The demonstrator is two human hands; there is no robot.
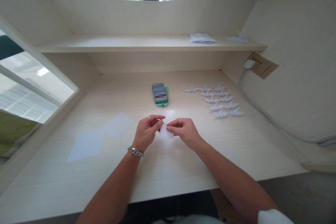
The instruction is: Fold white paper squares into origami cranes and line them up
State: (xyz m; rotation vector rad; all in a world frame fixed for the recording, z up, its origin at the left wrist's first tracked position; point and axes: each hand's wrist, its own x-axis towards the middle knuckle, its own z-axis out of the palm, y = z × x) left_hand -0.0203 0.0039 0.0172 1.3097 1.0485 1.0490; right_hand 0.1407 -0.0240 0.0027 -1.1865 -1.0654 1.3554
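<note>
Between my hands, just above the desk, is a small folded piece of white paper. My left hand pinches its upper left part between thumb and fingers; a ring and a chain bracelet are on that side. With thumb and forefinger my right hand pinches its right edge. The paper's exact folds are hard to make out against the bright desk. Several folded white paper cranes stand in rows to the right, beyond my right hand. Left of my left hand lie flat white paper sheets.
A phone-like object with a green edge, partly pixelated, lies behind my hands. On the shelf rests a folded white paper stack. A grey cable runs from the wall socket along the right wall.
</note>
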